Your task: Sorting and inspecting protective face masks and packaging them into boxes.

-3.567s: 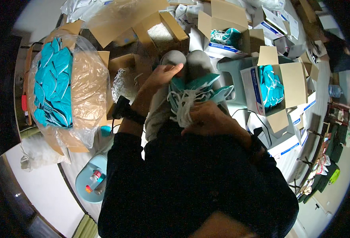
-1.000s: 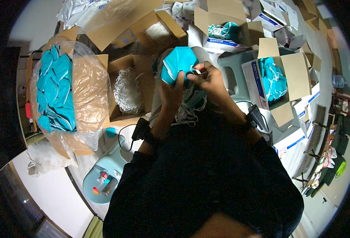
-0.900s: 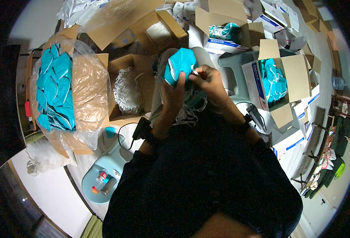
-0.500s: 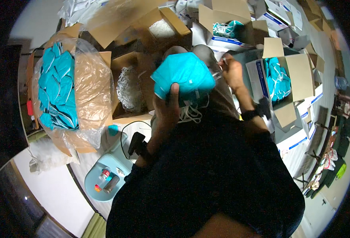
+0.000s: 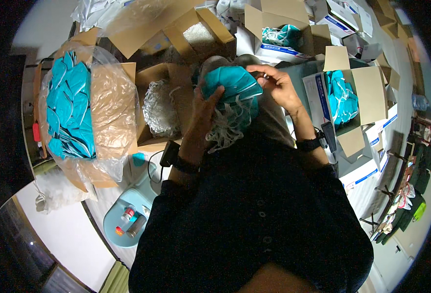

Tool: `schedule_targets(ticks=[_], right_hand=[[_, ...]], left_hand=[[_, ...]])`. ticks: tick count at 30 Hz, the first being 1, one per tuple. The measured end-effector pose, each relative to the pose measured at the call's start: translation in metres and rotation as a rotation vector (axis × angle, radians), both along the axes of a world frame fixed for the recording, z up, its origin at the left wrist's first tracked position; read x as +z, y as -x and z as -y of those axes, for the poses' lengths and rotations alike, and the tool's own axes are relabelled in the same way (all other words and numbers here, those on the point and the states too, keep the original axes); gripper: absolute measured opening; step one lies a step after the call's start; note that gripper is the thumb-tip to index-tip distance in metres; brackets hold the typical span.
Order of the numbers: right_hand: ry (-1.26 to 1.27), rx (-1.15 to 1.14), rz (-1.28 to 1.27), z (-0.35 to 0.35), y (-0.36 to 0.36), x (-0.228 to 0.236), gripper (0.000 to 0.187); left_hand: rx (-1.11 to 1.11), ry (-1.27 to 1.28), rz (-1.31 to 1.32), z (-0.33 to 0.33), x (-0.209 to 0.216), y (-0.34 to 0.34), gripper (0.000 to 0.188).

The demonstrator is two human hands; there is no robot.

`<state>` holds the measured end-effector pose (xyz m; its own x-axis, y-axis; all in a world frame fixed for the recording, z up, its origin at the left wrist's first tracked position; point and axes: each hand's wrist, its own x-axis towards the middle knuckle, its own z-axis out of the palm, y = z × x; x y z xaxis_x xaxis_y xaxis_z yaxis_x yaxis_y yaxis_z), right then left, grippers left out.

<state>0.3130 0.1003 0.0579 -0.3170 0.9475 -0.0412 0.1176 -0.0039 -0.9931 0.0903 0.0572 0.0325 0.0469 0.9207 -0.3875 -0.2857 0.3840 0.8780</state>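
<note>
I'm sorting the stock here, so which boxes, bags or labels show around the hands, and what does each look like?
Clear plastic bag: far left, lining a brown carton, holds teal masks.
Brown carton: left of the left hand, open, holds white cords.
Labelled carton: past the right hand, open, teal masks inside, blue-and-white label.
White-and-blue box: top centre, open, teal masks inside.

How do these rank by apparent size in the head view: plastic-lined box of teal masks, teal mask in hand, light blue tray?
1. Plastic-lined box of teal masks, clearly largest.
2. Light blue tray and teal mask look alike; the mask is held up nearer the camera, so unranked.
</note>
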Motion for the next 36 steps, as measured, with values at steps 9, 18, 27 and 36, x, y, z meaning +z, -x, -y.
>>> schedule_targets(ticks=[9,18,27,36], right_hand=[[-0.114,0.184,0.219,0.0,-0.004,-0.015,0.033],[-0.272,-0.126,0.385,-0.008,0.003,-0.017,0.008],[-0.528,-0.186,0.305,-0.015,0.028,-0.006,0.014],[-0.011,-0.406,-0.143,0.012,0.057,-0.041,0.048]], left_hand=[[0.064,-0.193,-0.398,-0.007,-0.006,0.0,0.097],[-0.232,-0.245,-0.958,-0.003,-0.008,-0.001,0.067],[-0.306,-0.663,-1.028,-0.003,0.023,-0.017,0.028],[-0.229,-0.595,-1.009,0.001,0.005,-0.019,0.024]])
